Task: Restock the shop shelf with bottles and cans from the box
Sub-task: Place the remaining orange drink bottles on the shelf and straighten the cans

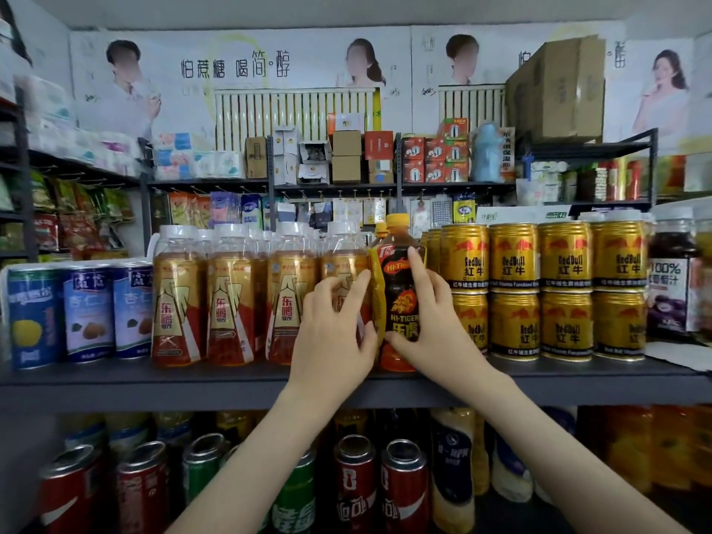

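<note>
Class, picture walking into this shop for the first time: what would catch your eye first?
A left hand and a right hand hold a yellow-capped dark bottle on the middle shelf. Right of it stand gold cans, stacked two high; left of it, a row of gold-labelled bottles.

A bottle [398, 302] is standing on the shelf [154, 383]. A bottle row [231, 298] is crowding its nine o'clock, stacked cans [539, 291] are sitting at three o'clock, lower cans [354, 483] at six.
</note>
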Demonstrator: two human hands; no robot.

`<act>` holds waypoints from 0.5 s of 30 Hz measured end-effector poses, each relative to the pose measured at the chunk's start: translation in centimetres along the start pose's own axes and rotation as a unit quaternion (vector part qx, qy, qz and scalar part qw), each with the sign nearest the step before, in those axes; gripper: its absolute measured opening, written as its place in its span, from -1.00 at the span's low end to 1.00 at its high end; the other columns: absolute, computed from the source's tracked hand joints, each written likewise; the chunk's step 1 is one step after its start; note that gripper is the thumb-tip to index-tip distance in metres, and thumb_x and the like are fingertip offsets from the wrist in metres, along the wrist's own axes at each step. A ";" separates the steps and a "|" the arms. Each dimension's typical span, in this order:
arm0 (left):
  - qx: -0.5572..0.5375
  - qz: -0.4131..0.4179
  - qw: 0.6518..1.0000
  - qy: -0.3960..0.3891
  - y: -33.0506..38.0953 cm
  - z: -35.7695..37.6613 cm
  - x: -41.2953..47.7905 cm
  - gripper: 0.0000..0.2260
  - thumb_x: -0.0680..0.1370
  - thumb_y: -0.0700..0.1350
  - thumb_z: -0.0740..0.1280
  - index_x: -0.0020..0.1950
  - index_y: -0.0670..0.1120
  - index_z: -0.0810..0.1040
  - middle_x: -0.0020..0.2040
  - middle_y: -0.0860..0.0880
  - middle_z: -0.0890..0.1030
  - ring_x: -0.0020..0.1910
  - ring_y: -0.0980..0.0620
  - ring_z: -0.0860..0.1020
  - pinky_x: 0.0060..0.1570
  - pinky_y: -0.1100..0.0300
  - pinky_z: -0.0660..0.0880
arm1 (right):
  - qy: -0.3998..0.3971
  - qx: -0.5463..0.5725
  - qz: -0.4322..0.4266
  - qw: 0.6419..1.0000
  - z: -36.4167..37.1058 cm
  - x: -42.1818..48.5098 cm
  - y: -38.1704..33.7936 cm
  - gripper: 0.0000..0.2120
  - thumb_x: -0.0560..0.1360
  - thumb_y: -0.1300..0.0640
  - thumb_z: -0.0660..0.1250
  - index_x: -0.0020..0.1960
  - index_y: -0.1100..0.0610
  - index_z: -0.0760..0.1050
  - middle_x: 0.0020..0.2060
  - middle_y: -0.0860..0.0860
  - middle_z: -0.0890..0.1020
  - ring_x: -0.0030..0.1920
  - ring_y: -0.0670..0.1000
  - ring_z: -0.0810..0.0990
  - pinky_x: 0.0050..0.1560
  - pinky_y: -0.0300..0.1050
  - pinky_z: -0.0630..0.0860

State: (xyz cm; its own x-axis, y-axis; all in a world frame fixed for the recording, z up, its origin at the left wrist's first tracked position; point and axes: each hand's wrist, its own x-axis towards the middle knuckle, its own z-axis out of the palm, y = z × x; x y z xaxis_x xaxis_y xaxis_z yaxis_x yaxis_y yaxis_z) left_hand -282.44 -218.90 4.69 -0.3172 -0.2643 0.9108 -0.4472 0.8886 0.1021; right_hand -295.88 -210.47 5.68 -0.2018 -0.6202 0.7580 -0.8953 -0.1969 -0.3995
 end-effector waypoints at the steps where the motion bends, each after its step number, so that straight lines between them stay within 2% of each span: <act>1: 0.020 -0.014 0.999 -0.021 0.2 0.1 0.0 -0.40 0.52 -0.01 0.31 0.53 0.05 0.19 0.34 -0.18 0.31 0.29 -0.13 0.30 0.17 0.05 0.41 | -0.013 -0.031 -0.009 0.999 0.2 -0.3 0.0 -0.01 0.49 0.09 0.38 0.46 -0.33 -0.36 0.50 0.01 -0.01 0.48 0.07 0.11 0.37 -0.09 0.29; 3: 0.050 -0.039 0.996 -0.061 0.6 0.5 0.2 -0.30 0.54 -0.01 0.33 0.56 0.12 0.01 0.43 -0.22 0.19 0.35 -0.20 0.23 0.21 0.00 0.41 | -0.019 -0.069 -0.011 0.997 0.4 -0.6 -0.1 -0.01 0.50 0.07 0.38 0.43 -0.38 -0.39 0.52 0.03 -0.08 0.52 0.16 0.01 0.41 0.08 0.23; 6: 0.089 -0.068 0.988 -0.102 0.9 0.7 0.4 -0.25 0.57 0.01 0.28 0.55 0.17 -0.19 0.51 -0.26 -0.03 0.43 -0.22 0.14 0.32 -0.03 0.32 | -0.021 -0.111 -0.010 0.993 0.5 -0.3 -0.4 -0.04 0.53 0.08 0.35 0.41 -0.39 -0.39 0.54 0.11 -0.12 0.51 0.21 0.08 0.39 0.05 0.27; 10: 0.084 -0.083 0.986 -0.122 0.8 0.7 0.6 -0.29 0.60 -0.02 0.25 0.56 0.14 -0.18 0.53 -0.25 -0.05 0.44 -0.20 0.11 0.34 0.01 0.30 | -0.045 -0.150 0.015 0.988 1.1 0.7 0.0 -0.07 0.56 0.12 0.30 0.42 -0.33 -0.42 0.53 0.20 -0.18 0.43 0.28 0.24 0.33 0.03 0.34; 13: 0.079 -0.087 0.986 -0.118 0.9 0.5 0.5 -0.29 0.60 -0.05 0.25 0.57 0.13 -0.17 0.52 -0.24 -0.02 0.44 -0.19 0.10 0.35 0.03 0.28 | -0.049 -0.160 0.030 0.985 1.8 1.6 0.3 -0.08 0.57 0.18 0.27 0.40 -0.27 -0.46 0.52 0.25 -0.20 0.42 0.29 0.26 0.34 0.04 0.33; 15: 0.108 -0.068 0.987 -0.095 0.5 0.4 0.4 -0.27 0.55 -0.03 0.34 0.58 0.08 -0.05 0.52 -0.25 0.05 0.43 -0.21 0.15 0.34 0.01 0.31 | -0.051 -0.170 0.037 0.983 2.2 2.0 0.6 -0.08 0.57 0.20 0.27 0.43 -0.22 -0.46 0.51 0.28 -0.21 0.41 0.32 0.25 0.35 0.07 0.32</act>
State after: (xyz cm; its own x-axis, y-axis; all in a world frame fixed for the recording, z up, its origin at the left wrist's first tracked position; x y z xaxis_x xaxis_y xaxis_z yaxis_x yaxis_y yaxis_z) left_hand -283.13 -218.73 4.93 -0.3841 -0.4586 0.8013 -0.6575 0.7452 0.1112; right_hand -295.92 -213.52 5.87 -0.2469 -0.7000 0.6701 -0.9640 0.1072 -0.2432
